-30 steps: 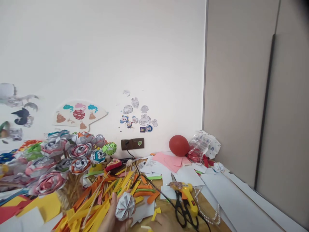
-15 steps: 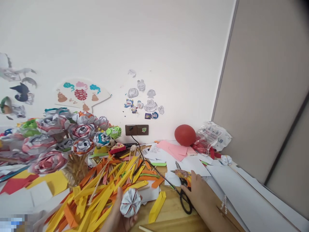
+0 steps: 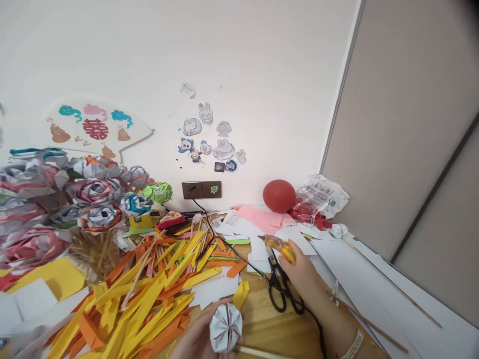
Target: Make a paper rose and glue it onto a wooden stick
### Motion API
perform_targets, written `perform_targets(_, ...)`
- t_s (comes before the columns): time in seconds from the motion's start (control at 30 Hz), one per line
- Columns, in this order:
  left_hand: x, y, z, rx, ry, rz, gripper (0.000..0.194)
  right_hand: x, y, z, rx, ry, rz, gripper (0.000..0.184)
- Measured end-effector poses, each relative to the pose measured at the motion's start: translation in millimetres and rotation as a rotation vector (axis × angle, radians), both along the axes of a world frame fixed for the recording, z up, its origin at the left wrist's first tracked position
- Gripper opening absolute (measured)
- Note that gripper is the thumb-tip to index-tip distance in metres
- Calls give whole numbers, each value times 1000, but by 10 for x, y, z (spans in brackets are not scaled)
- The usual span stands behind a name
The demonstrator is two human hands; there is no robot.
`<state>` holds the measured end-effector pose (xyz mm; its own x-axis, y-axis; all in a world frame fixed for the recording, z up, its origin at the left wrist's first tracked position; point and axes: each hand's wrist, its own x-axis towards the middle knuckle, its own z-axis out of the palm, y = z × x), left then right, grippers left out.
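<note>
Low in the view, my left hand (image 3: 196, 336) is closed around a round folded white paper flower (image 3: 226, 327) with thin dark red lines between its folds. A pale wooden stick (image 3: 262, 352) lies just right of the flower; whether they join I cannot tell. My right hand (image 3: 299, 262) grips a yellow hot glue gun (image 3: 279, 245), its nozzle pointing left. Beneath the glue gun, black-handled scissors (image 3: 279, 289) lie on the wooden table (image 3: 258, 319), near a black cord. A folded yellow paper strip (image 3: 241, 294) is just beyond the flower.
Yellow and orange paper strips (image 3: 149, 294) cover the table's left side. Behind them stand several paper flowers (image 3: 99, 192). A red balloon (image 3: 279, 195), pink sheets (image 3: 258, 218) and a plastic bag (image 3: 316, 197) lie by the wall. White boards (image 3: 404, 294) and thin sticks lie at right.
My right hand has lifted the glue gun off the scissors, which now show more fully. The flower in my left hand has shifted right and slightly down. The view has turned somewhat right.
</note>
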<state>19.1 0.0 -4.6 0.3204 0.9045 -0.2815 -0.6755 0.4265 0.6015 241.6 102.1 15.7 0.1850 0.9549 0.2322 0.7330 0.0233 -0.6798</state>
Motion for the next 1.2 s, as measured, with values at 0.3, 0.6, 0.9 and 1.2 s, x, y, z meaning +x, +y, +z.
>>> perform_targets(0.3, -94, 93, -16, 82, -5, 84, 25, -324, -467, 119, 366, 79, 230, 65)
perform_targets(0.6, -144, 98, -77, 56, -34, 122, 26, -441, -628, -38, 605, -200, 319, 54)
perform_targets(0.9, -133, 67, 7, 38, -72, 119, 29, -470, -682, -58, 663, -334, 343, 51)
perform_targets(1.2, -88, 61, 20, 56, -102, 181, 23, -464, -684, -9, 874, -473, 324, 45)
